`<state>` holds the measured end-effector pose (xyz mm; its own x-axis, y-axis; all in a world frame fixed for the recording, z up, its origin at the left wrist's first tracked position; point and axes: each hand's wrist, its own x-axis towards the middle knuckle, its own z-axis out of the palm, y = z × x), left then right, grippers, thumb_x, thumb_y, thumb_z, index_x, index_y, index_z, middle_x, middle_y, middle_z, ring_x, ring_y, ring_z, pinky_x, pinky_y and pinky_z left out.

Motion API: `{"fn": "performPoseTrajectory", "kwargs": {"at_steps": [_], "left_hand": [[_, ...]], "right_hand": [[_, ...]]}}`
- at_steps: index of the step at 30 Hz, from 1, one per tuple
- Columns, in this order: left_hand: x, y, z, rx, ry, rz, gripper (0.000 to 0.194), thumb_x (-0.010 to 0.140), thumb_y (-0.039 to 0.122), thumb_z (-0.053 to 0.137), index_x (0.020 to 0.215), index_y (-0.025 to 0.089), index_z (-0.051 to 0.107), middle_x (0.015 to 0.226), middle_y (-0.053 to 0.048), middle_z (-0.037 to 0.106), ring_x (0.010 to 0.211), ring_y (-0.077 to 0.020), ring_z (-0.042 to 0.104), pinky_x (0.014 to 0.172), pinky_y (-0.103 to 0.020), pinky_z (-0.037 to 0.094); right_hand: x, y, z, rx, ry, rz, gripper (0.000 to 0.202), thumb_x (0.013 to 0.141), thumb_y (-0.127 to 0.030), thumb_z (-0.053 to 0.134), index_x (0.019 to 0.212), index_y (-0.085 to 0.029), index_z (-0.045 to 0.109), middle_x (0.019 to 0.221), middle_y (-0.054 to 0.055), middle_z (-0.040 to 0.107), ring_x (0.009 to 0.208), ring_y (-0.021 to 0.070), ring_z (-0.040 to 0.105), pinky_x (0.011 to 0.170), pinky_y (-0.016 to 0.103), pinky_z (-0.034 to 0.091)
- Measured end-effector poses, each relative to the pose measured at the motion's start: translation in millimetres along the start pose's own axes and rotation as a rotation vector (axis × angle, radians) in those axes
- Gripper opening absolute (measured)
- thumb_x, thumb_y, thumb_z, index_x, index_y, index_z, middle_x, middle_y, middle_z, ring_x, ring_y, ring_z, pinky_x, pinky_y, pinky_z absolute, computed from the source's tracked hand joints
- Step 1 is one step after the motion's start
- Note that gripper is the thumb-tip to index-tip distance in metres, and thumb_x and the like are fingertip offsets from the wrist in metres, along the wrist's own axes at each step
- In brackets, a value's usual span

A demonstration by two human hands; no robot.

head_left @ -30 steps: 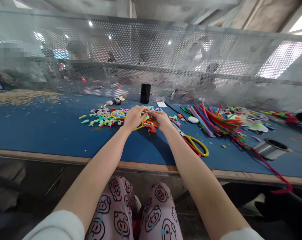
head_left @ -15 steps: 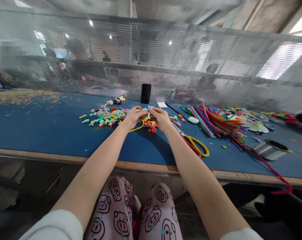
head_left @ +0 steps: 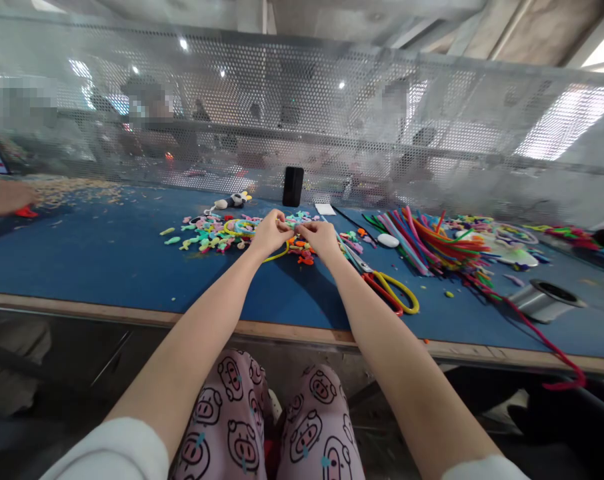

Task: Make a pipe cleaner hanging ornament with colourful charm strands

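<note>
Reaching forward over the blue table [head_left: 132, 267] with both forearms slanting inward, and meeting at the fingertips above the near-middle of the work surface. Bent at the left wrist, with the left hand [head_left: 271, 235] knuckles up and fingers curled toward the right. Angled in from the right with the right hand [head_left: 320, 239], back upward, fingers pointing left. Drawn closed in a thumb-and-finger pinch on both sides, tips nearly touching. Cannot tell what, if anything, is pinched there: too small and too hidden by the fingers.

Hovering just above the pile of small coloured pieces [head_left: 205, 239], spread beneath and to the left of the hands. Flanked on the right by scissors [head_left: 393, 292], lying close beside the right forearm, then by a white oval object [head_left: 387, 241] and a bundle of coloured strips [head_left: 432, 240]. Backed at the far side by a black phone [head_left: 293, 187], propped upright. Joined at the far left by another person's hand [head_left: 7, 198], well apart, near a red item [head_left: 27, 212].
</note>
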<state>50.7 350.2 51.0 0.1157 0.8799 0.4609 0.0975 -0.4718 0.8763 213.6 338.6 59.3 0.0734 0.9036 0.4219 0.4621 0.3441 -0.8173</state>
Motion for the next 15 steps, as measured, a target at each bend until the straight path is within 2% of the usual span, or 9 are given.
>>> {"fn": "performPoseTrajectory", "kwargs": {"at_steps": [4,7,11,15], "left_hand": [[1.3,3.2,5.4,-0.315,0.094,-0.191,0.039,0.070,0.014,0.076,0.094,0.022,0.046,0.076,0.002,0.068,0.076,-0.0162,0.069,0.079,-0.032,0.054],[2.4,5.4,6.2,-0.452,0.118,-0.264,0.039,0.069,0.014,0.078,0.097,0.020,0.051,0.081,0.001,0.069,0.079,-0.0149,0.069,0.080,-0.031,0.054],[0.6,8.8,4.6,-0.419,0.037,-0.278,0.036,0.070,0.022,0.081,0.101,0.018,0.063,0.090,-0.004,0.071,0.081,-0.0161,0.068,0.076,-0.029,0.052],[-2.6,11.9,3.5,-0.263,0.012,-0.234,0.024,0.076,0.036,0.076,0.090,0.016,0.072,0.087,-0.007,0.073,0.082,-0.0189,0.066,0.068,-0.027,0.049]], "right_hand": [[0.4,0.4,4.5,0.252,0.019,0.011,0.034,0.073,-0.046,0.069,0.087,-0.017,0.077,0.084,0.005,0.076,0.077,0.0202,0.067,0.071,0.032,0.051],[-1.2,-1.4,7.2,0.282,-0.020,-0.023,0.031,0.069,-0.042,0.073,0.088,-0.018,0.077,0.089,0.006,0.077,0.082,0.0212,0.069,0.077,0.033,0.053],[-2.7,-2.0,5.8,0.166,-0.004,-0.092,0.020,0.073,-0.036,0.069,0.081,-0.019,0.077,0.081,0.004,0.076,0.078,0.0212,0.068,0.074,0.034,0.052],[-2.3,-1.0,2.7,0.002,0.003,-0.130,0.015,0.074,-0.031,0.067,0.074,-0.018,0.074,0.069,0.003,0.072,0.067,0.0194,0.063,0.068,0.032,0.048]]}}
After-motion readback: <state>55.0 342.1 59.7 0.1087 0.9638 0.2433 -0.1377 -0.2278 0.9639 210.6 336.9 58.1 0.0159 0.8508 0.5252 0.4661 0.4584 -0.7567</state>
